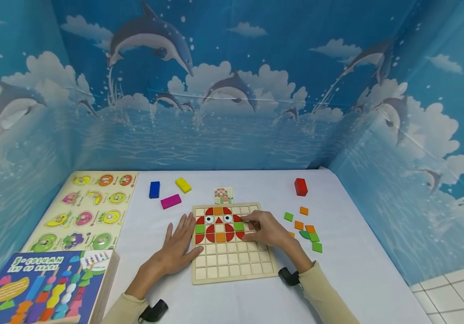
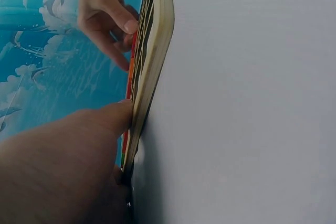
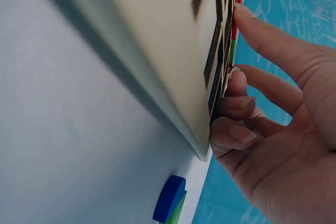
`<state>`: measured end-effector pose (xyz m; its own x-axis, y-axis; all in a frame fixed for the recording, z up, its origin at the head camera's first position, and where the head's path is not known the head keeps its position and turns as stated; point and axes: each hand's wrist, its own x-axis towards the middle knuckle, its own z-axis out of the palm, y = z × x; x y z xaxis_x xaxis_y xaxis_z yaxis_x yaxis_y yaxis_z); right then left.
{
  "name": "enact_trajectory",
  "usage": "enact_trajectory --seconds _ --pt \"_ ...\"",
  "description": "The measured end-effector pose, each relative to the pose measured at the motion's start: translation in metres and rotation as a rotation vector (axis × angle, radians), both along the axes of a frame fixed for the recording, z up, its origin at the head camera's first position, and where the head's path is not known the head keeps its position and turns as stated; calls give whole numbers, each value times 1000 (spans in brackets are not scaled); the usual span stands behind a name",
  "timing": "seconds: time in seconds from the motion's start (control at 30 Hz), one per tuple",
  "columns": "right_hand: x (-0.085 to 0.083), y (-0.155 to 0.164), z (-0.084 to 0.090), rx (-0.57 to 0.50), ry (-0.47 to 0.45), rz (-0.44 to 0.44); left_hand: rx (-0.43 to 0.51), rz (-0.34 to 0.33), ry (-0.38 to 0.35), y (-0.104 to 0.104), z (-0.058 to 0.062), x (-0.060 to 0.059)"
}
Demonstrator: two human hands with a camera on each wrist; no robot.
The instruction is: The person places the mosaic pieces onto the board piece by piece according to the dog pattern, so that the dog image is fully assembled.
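A wooden grid board (image 1: 234, 261) lies in the middle of the white table (image 1: 357, 270). Red, orange and green tiles (image 1: 219, 225) with two eye tiles fill its top rows. My left hand (image 1: 180, 243) lies flat on the table, fingers straight, thumb against the board's left edge (image 2: 152, 51). My right hand (image 1: 256, 225) rests on the board's right side. Its index fingertip (image 3: 244, 14) presses on a tile in the upper rows, and the other fingers curl at the board's rim (image 3: 157, 40). It grips nothing that I can see.
Loose green and orange tiles (image 1: 307, 231) lie right of the board. A red block (image 1: 301, 186) stands behind them; blue (image 1: 154, 189), yellow (image 1: 183, 185) and magenta (image 1: 170, 201) blocks and a pattern card (image 1: 223, 195) sit behind the board. A fruit puzzle (image 1: 86, 211) and a bead box (image 1: 41, 288) are left.
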<state>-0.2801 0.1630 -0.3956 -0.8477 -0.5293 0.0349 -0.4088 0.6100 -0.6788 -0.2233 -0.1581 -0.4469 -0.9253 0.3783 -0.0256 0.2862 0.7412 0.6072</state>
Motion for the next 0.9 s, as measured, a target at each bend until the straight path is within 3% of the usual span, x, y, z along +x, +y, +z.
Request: enact_trajectory --seconds 0.33,0.57,0.8,0.9 --pt "3 7 4 -20 -11 -18 14 -7 -1 1 -1 1" --pt "4 44 15 -46 40 -13 7 -4 1 2 -3 1" --pt "9 92 25 13 55 -178 -10 4 1 1 -2 1" --pt "7 114 25 21 65 -209 -11 7 -2 0 0 0"
